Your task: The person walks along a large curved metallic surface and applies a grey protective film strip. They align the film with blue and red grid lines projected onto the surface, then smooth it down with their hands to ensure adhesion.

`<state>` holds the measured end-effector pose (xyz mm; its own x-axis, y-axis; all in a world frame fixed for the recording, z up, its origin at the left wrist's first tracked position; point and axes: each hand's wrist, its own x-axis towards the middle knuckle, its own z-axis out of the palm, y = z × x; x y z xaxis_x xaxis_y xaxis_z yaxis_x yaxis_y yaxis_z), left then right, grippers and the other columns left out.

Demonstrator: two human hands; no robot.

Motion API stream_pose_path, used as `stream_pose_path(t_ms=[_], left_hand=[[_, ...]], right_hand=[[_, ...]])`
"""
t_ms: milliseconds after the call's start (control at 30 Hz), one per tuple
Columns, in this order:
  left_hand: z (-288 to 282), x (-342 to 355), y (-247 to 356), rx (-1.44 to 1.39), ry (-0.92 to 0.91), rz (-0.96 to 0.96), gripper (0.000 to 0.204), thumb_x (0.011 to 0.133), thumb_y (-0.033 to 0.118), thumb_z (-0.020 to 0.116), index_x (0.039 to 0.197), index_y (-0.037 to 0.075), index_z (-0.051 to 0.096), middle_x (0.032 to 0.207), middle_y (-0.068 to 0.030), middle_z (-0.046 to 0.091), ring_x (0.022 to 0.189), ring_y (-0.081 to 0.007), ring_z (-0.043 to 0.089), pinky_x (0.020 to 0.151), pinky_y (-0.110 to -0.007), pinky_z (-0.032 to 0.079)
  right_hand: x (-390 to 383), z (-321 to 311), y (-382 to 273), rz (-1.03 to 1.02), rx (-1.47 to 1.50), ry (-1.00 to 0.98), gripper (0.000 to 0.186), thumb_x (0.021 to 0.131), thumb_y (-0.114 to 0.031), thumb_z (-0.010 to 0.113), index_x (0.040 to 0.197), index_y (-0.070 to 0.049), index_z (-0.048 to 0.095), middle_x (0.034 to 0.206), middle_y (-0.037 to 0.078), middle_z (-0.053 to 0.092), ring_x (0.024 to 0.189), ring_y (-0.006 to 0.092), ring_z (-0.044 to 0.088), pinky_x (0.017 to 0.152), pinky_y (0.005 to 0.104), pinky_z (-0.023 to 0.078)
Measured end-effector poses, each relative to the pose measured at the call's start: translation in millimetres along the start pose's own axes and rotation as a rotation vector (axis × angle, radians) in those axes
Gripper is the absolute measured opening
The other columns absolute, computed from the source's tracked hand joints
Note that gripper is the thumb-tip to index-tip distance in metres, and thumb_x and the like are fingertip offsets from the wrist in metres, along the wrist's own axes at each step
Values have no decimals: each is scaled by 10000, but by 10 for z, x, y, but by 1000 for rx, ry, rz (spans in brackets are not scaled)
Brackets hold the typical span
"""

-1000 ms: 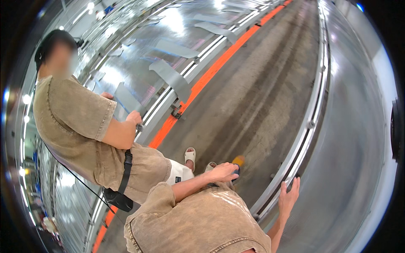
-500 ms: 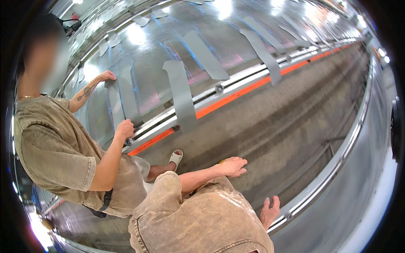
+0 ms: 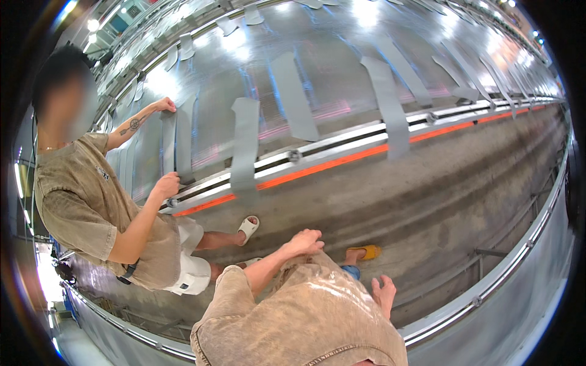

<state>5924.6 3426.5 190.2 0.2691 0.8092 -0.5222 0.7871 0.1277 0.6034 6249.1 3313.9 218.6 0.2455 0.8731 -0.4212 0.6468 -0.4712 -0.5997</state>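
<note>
My left hand (image 3: pixel 305 242) hovers in front of my tan shirt (image 3: pixel 305 299), its fingers loosely bent and nothing seen in them. To the right of the shirt is my right hand (image 3: pixel 384 295), empty, with fingers apart and slightly curled. Neither hand reaches the long metal table (image 3: pixel 336 85). Flat grey strips lie across that table. One grey strip (image 3: pixel 245 146) hangs over its near edge, and another strip (image 3: pixel 390 110) hangs further right. At the left, a co-worker in a tan shirt has one hand (image 3: pixel 163 105) on the tabletop and the other hand (image 3: pixel 166 185) at its edge, beside a strip.
An orange band (image 3: pixel 323 166) runs along the table's near edge below a slotted metal rail. The concrete floor (image 3: pixel 452 183) forms an aisle between it and a second metal table (image 3: pixel 500 311) at lower right. My yellow slipper (image 3: pixel 370 252) and the co-worker's white slipper (image 3: pixel 248 230) stand there.
My view has shifted, and my foot in the yellow slipper now shows fully. My left hand has moved left, its fingers more bent. The co-worker's hands stay at the same strip.
</note>
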Motion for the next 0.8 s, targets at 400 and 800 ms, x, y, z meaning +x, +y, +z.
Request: stream_pose_path(t_ms=[400, 800], left_hand=[[336, 1237, 890, -232, -159, -482, 220, 897, 211, 610, 860, -2, 655, 786, -90, 636, 657, -200, 577, 583, -377, 479], [802, 3945, 2901, 88, -302, -394, 340, 841, 269, 642, 1067, 28, 718, 1012, -158, 714, 883, -265, 681, 746, -399, 539]], right_hand=[[1374, -1646, 1326, 134, 99, 257, 442, 815, -252, 697, 1127, 55, 639, 1143, 269, 634, 1091, 421, 595, 956, 458, 469], [2627, -2564, 1881, 387, 209, 271, 469, 801, -330, 692, 1095, 35, 662, 1076, 267, 659, 1048, 423, 618, 919, 468, 490]])
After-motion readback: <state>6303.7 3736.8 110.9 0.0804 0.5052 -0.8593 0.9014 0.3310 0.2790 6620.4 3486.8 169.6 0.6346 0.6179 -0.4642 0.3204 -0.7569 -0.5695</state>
